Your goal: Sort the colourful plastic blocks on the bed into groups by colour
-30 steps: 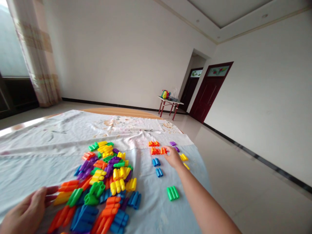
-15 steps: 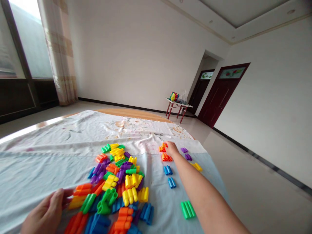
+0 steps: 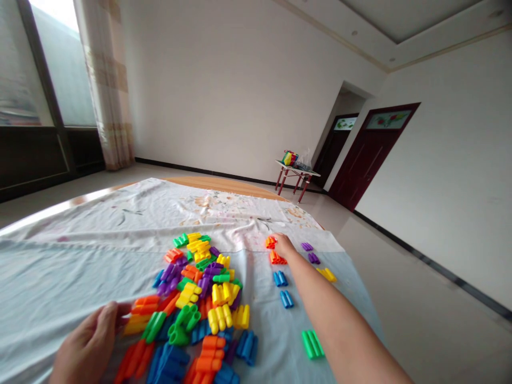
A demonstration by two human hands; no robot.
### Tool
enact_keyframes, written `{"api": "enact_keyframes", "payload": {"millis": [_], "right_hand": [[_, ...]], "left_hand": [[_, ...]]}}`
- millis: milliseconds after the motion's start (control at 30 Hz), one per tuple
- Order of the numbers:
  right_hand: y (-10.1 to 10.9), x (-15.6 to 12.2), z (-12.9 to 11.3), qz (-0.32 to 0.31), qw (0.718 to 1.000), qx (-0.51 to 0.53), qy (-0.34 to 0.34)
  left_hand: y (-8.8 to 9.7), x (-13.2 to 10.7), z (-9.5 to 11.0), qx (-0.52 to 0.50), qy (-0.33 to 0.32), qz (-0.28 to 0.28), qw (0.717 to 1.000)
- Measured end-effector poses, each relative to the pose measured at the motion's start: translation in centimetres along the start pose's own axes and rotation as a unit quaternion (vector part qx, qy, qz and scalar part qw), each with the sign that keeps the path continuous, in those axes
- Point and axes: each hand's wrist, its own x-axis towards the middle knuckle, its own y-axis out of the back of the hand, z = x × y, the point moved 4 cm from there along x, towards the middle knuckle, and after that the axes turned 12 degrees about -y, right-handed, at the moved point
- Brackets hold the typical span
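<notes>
Far out on the cloth, my right hand (image 3: 283, 245) is closed at the end of an orange plastic building block (image 3: 270, 242) made of joined tubes. Just nearer lies another orange block (image 3: 277, 258), then two blue blocks (image 3: 280, 278) in the same line. At the near left, my left hand (image 3: 90, 341) rests beside a heap of mixed blocks, its fingers stretched out and thumb apart. Its fingertips reach an orange block (image 3: 146, 305) and a yellow block (image 3: 136, 324) at the heap's edge; part of the fingers is hidden.
Right of my forearm lie two purple blocks (image 3: 313, 258) and a yellow block (image 3: 327, 274). A green block (image 3: 312, 344) sits nearer me. The floral and pale blue cloth (image 3: 132, 266) covers a round table. A small table (image 3: 298, 169) with bags stands by the far wall.
The orange block at my right hand has turned slightly and now sits in line with the one below it. The whole view has shifted a little; my left hand stays beside the heap.
</notes>
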Motion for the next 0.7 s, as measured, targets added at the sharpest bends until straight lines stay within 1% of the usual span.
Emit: {"api": "enact_keyframes", "payload": {"millis": [67, 133, 267, 333, 400, 467, 567, 633, 700], "right_hand": [[0.9, -0.3, -0.2, 0.023, 1.0, 0.017, 0.007], [2.3, -0.7, -0.6, 0.047, 0.998, 0.034, 0.017], [5.1, -2.5, -2.6, 0.072, 0.994, 0.068, 0.053], [6.0, -4.3, -4.1, 0.069, 0.991, 0.088, 0.077], [6.4, -6.7, -5.9, 0.057, 0.987, 0.107, 0.103], [6.1, -9.7, -7.7, 0.029, 0.983, 0.127, 0.133], [4.6, -14.8, -10.1, -0.04, 0.967, 0.174, 0.181], [3.3, -17.9, -11.1, -0.074, 0.959, 0.197, 0.191], [2.0, -20.3, -11.6, -0.093, 0.954, 0.214, 0.186]], "left_hand": [[-0.3, -0.1, -0.2, -0.046, 0.064, -0.032, 0.996], [-0.2, -0.2, 0.1, -0.056, 0.09, -0.039, 0.994], [0.3, -0.4, 1.8, -0.041, 0.081, -0.041, 0.995], [0.6, -0.6, 2.9, -0.03, 0.066, -0.038, 0.997], [0.9, -0.7, 3.9, -0.025, 0.05, -0.03, 0.998], [1.1, -0.9, 4.7, -0.029, 0.045, -0.028, 0.998], [1.1, -0.9, 5.3, -0.038, 0.041, -0.024, 0.998], [1.1, -0.9, 5.4, -0.048, 0.039, -0.023, 0.998], [1.1, -1.0, 5.4, -0.058, 0.037, -0.027, 0.997]]}}
